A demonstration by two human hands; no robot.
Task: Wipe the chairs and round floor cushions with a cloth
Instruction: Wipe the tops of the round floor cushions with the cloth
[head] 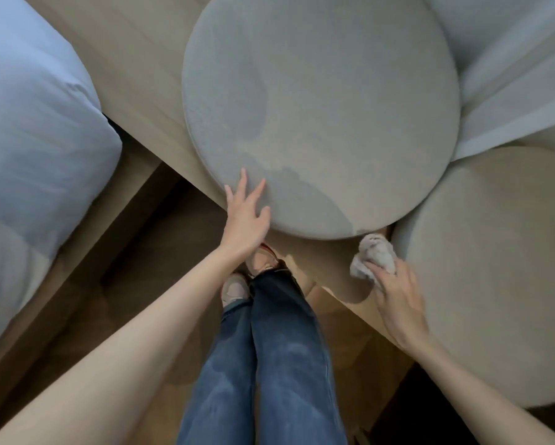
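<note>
A large round grey cushion lies on a wooden platform in front of me, with darker damp patches on its left and near side. My left hand rests with straight fingers on the cushion's near left edge. A second round beige cushion lies to the right, partly tucked under the first. My right hand grips a crumpled pale cloth in the gap between the two cushions, at the left rim of the beige one.
A bed with a light blue duvet fills the left side. White sheer curtain fabric hangs at the upper right. My legs in blue jeans and my shoes stand on the wooden floor below the platform's edge.
</note>
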